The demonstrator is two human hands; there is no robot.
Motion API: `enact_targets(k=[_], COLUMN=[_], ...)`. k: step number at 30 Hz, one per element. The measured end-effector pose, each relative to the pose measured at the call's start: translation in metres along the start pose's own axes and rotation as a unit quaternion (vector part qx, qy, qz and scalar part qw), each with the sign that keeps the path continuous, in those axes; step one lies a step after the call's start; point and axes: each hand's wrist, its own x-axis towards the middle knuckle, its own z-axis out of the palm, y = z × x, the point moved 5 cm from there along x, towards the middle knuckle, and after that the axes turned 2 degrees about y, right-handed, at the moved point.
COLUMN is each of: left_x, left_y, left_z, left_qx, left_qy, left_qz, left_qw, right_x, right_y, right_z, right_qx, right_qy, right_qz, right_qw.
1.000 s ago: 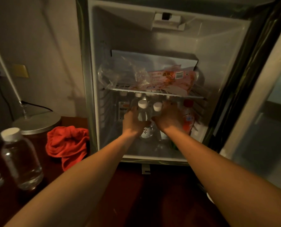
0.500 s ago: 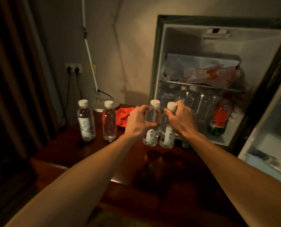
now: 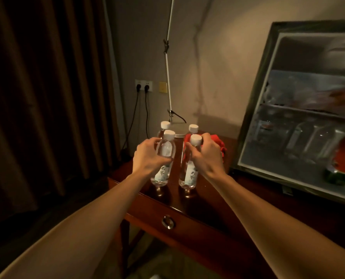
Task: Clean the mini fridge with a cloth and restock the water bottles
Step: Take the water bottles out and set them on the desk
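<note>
Dim light falls on a dark wooden table (image 3: 211, 200) beside the open mini fridge (image 3: 300, 109), where the left hand (image 3: 147, 156) and right hand (image 3: 206, 155) are each wrapped around a water bottle (image 3: 163, 158), the right one's bottle (image 3: 189, 170) just above the tabletop or barely touching it. Two more bottles (image 3: 165, 125) stand close behind, with the red cloth (image 3: 217, 142) beside them. Set down carelessly, either held bottle could knock those behind, or tip on the glossy wood.
</note>
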Motion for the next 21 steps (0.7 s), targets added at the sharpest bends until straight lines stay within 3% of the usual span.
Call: enact_targets(k=[15, 21], left_x=[0.039, 0.021], left_y=[-0.055, -0.051], left_z=[0.024, 0.015], left_qx=[-0.061, 0.001], left_qy=[-0.002, -0.050], left_qz=[-0.014, -0.054], left_qw=[0.998, 0.997], right_x=[0.031, 0.026], right_y=[0.006, 0.010], right_z=[0.065, 0.054], right_qx=[0.010, -0.009], right_qy=[-0.022, -0.032], right_qz=[0.001, 0.011], right_qw=[1.000, 0.999])
